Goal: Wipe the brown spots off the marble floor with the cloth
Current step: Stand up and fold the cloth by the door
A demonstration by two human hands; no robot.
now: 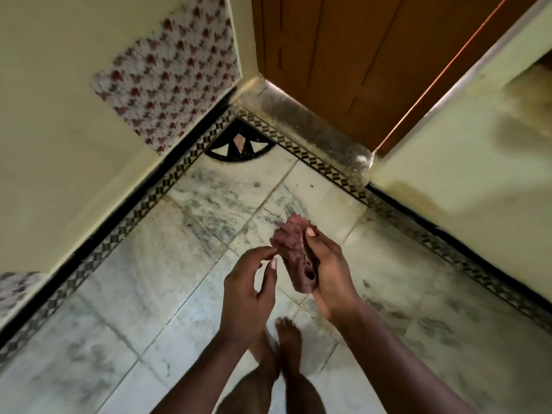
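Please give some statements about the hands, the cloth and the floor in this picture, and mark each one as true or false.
1. The right hand holds the reddish cloth. True.
2. The cloth lies flat on the marble floor. False: it is bunched in the hand, above the floor.
3. The left hand grips a bucket. False: it is open and holds nothing, beside the cloth.
4. A wooden door stands at the corner ahead. True.
5. The person wears shoes. False: a bare foot shows.
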